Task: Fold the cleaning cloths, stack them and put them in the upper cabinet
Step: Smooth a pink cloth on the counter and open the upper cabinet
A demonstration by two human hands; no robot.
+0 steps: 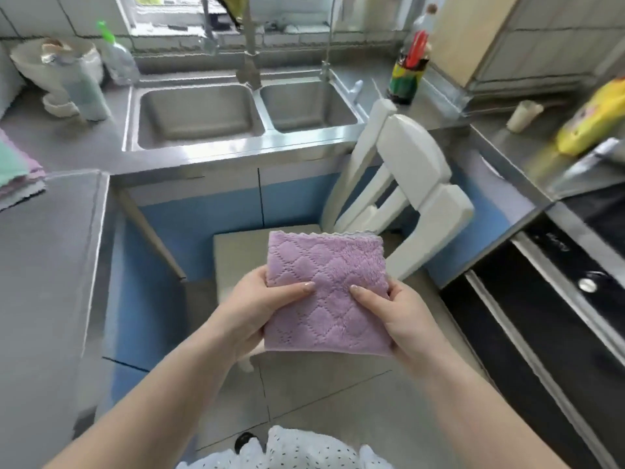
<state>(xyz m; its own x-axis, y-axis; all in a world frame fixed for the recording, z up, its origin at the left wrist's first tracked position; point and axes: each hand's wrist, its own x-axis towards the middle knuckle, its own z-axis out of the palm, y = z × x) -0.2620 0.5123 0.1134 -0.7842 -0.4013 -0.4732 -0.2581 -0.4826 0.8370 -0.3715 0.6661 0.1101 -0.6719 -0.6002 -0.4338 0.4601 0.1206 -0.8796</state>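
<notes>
Both hands, left hand and right hand, hold a folded purple cloth by its sides with thumbs on top, above a white chair, while more cloths sit at nine o'clock.

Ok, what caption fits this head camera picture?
Both hands hold a folded purple cloth above a white chair.

Folded lilac quilted cloth held flat in midair; folded cloths stacked at left.
</notes>
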